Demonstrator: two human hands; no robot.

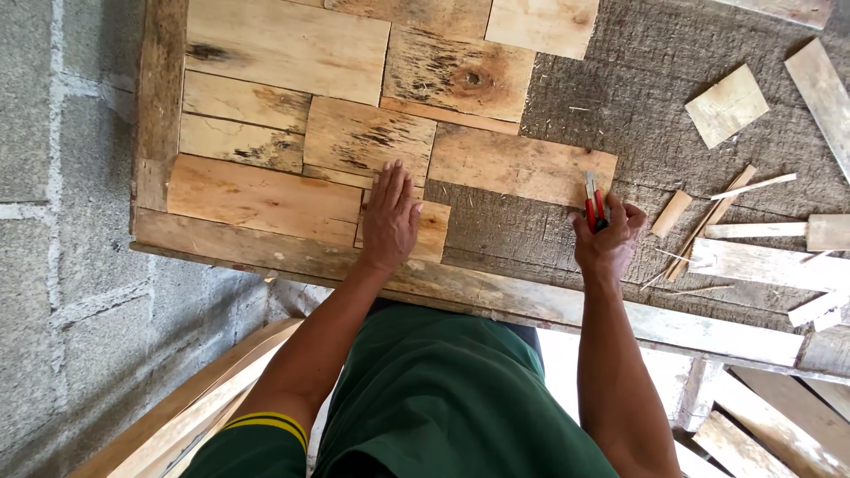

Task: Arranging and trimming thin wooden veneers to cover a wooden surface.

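On wood panel (pixel 266 199), left hand (pixel 390 221) flat, right hand (pixel 606 239) gripping red cutter (pixel 595 208)

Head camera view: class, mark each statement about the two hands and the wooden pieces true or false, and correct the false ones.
1. The left hand lies flat on a small wooden piece. True.
2. The right hand holds a hammer. False: it grips a red-handled cutter.
3. The wooden pieces cover the whole board. False: rough grey backing shows on the right.
4. Thin wood offcuts lie right of the right hand. True.
5. The person wears a green shirt. True.
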